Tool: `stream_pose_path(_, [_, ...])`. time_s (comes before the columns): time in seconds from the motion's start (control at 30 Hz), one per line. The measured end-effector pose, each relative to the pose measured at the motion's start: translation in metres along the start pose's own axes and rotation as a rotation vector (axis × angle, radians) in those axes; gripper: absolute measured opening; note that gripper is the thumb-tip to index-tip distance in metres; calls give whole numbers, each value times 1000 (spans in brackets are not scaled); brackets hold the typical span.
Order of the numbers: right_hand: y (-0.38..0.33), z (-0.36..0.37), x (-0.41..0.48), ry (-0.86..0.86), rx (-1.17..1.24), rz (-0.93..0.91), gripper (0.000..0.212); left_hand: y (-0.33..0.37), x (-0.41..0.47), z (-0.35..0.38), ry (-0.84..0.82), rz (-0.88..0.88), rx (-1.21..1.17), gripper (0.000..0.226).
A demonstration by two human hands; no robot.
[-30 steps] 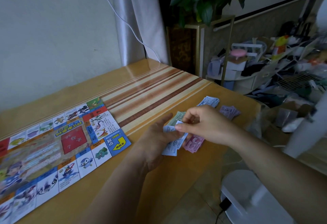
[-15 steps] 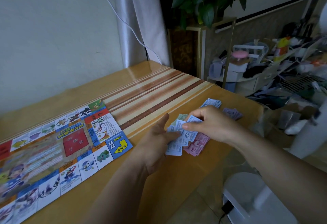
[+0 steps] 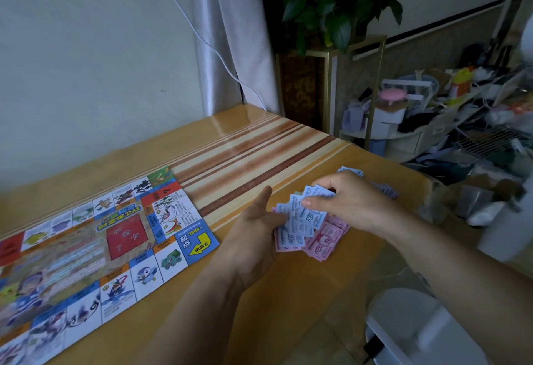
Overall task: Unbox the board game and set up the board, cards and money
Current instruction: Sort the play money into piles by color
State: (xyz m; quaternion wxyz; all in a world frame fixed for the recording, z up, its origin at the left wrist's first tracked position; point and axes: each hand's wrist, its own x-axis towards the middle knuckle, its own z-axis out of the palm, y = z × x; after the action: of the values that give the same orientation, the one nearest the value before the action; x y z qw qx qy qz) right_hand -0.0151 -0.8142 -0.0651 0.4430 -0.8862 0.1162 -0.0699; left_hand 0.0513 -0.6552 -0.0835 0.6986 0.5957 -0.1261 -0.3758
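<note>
Left hand (image 3: 253,229): cradled a fanned sheaf of blue notes (image 3: 300,217) from below, thumb raised, fingers hidden under the paper.
Right hand (image 3: 349,200): pinched the top of that fan between thumb and forefinger.
Pink notes (image 3: 324,242): spread beneath the fan, towards the near right corner of the desk (image 3: 259,145).
Other money: a blue pile (image 3: 353,171) and a purple pile (image 3: 388,191) lay beyond the right hand, by the right edge.
Board (image 3: 101,238): lay unfolded flat on the desk's left part, reaching the near edge.

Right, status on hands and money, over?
Left hand grips fanned blue notes. Right hand pinches one. Pink notes lie underneath. Board flat, nothing blocking.
</note>
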Motion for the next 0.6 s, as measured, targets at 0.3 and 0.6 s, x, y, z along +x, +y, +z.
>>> stream_pose_path(0.3, [2,4,12,15,-29,-5,37,2,8,4,117,14,58,58])
stream_pose_path(0.6, [51,-49,72,396,-102,159,27,8,17,-3,154,104,128,45])
